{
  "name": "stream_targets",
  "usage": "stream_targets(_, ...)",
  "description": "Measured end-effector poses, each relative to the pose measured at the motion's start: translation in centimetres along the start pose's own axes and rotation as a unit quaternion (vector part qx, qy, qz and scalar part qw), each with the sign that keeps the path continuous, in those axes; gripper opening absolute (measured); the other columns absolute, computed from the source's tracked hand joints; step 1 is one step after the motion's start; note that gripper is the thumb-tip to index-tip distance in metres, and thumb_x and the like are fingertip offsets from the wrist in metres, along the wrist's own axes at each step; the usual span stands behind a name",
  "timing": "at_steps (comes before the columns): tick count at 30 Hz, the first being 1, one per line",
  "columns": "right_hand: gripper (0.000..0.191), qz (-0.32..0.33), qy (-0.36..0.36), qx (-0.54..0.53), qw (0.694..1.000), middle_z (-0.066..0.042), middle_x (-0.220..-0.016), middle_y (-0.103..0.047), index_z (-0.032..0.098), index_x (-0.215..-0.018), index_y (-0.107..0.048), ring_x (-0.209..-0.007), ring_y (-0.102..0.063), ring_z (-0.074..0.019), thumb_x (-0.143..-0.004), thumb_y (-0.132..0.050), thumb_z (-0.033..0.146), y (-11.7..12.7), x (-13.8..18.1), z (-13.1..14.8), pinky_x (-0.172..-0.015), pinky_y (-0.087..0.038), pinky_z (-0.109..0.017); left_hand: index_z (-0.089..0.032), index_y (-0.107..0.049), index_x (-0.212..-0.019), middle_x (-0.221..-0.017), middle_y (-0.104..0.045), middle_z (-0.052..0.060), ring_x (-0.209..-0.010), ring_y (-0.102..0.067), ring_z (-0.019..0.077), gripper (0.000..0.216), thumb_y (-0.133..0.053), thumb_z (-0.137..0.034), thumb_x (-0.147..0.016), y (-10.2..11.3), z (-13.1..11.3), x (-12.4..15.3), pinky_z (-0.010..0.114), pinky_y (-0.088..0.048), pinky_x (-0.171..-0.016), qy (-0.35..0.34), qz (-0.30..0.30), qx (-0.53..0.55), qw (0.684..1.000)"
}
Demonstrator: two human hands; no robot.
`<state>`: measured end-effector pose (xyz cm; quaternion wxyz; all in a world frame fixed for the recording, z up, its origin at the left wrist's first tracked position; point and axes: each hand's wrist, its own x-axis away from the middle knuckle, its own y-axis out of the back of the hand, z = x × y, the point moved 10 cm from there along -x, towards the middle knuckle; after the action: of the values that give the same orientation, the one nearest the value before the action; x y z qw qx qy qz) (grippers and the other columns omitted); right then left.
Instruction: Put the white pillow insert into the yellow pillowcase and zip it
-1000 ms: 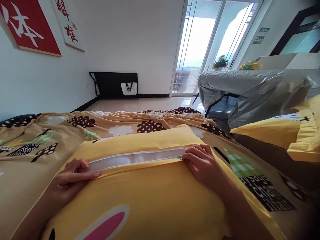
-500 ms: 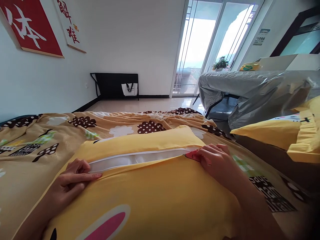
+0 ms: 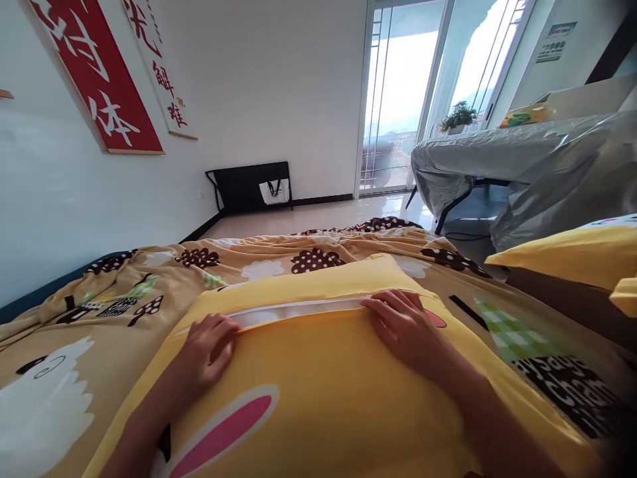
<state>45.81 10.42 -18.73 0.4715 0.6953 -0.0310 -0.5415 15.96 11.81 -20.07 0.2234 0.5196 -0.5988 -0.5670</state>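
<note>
A yellow pillowcase (image 3: pixel 318 385), with a pink-and-white rabbit ear printed on it, lies in front of me. Across its upper part runs a long opening edged with white zipper tape, and a shiny white inner pillow (image 3: pixel 298 309) shows through the gap. My left hand (image 3: pixel 212 348) has its fingers curled over the near edge at the opening's left end, thumb tucked low. Towards the right end, my right hand (image 3: pixel 405 328) holds the same edge, fingers bent over it and thumb hidden. A red printed patch shows just right of that hand.
Under the pillowcase spreads a patterned tan blanket (image 3: pixel 164 332). Another yellow cushion (image 3: pixel 562 255) lies at the right edge. Beyond stand a plastic-covered table (image 3: pixel 462 159), a folded black frame (image 3: pixel 243 189) with a white bag (image 3: pixel 275 192), and a glass door (image 3: pixel 398 93).
My right hand has moved inward along the opening, leaving the red patch uncovered. The visible gap is narrower. My left hand's forefinger, stretched out before, is now curled. The view has shifted left.
</note>
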Motion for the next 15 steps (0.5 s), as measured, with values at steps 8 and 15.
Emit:
stream_targets(8, 0.01, -0.018, 0.018, -0.005, 1.0, -0.004, -0.092, -0.061, 0.019, -0.093, -0.056, -0.089, -0.055, -0.0172, -0.09, -0.05, 0.012, 0.2, 0.0, 0.2, -0.083, -0.038, -0.035, -0.019, -0.055, -0.089, -0.099, -0.057, 0.005, -0.092, -0.052, 0.0222, 0.017, -0.044, -0.032, -0.088, -0.4, -4.9, -2.7, 0.04, -0.039, -0.087, 0.032, 0.137, -0.008, 0.99)
stream_targets(15, 0.011, 0.003, 0.005, -0.014, 1.0, -0.004, -0.09, -0.063, 0.02, -0.09, -0.058, -0.086, -0.057, -0.0176, -0.091, -0.048, 0.016, -0.2, 0.0, -0.1, -0.083, -0.04, -0.034, -0.019, -0.052, -0.088, -0.096, -0.055, 0.005, -0.091, -0.05, 0.0199, 0.013, -0.042, -0.026, -0.09, -2.1, -5.1, -2.3, 0.035, -0.041, -0.085, 0.002, 0.076, 0.105, 0.992)
